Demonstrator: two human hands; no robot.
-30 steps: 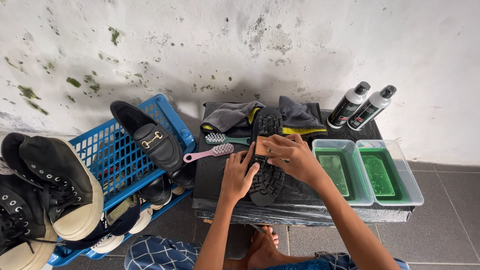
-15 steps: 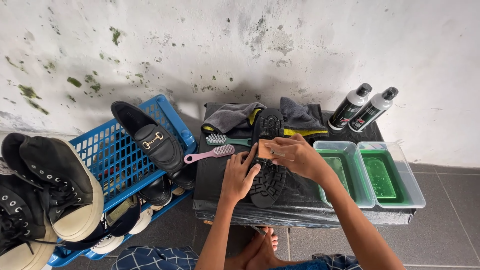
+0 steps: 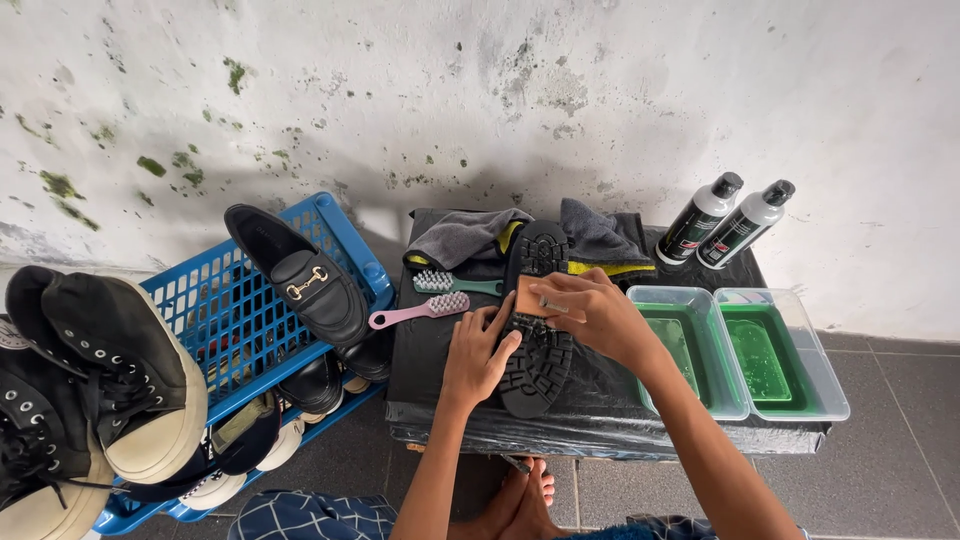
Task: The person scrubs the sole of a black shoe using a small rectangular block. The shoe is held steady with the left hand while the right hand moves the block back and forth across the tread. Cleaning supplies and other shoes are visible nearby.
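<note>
A black shoe (image 3: 536,320) lies sole-up in the middle of a low table wrapped in black plastic (image 3: 600,425), its toe towards the wall. The left hand (image 3: 478,352) rests on the shoe's left edge, fingers loosely curled against the tread, steadying it rather than gripping. The right hand (image 3: 590,312) sits over the middle of the sole, fingers drawn together and pinched on a small brown block (image 3: 530,296), which it presses flat against the tread.

Just left of the shoe lie a pink brush (image 3: 420,309) and, farther back, a teal brush (image 3: 452,284). Grey cloths (image 3: 600,235) are bunched along the far edge. To the right stand two clear tubs of green liquid (image 3: 775,360), with two bottles (image 3: 722,220) behind them near the wall. On the left, a blue crate (image 3: 215,310) holds a black loafer (image 3: 300,275).
</note>
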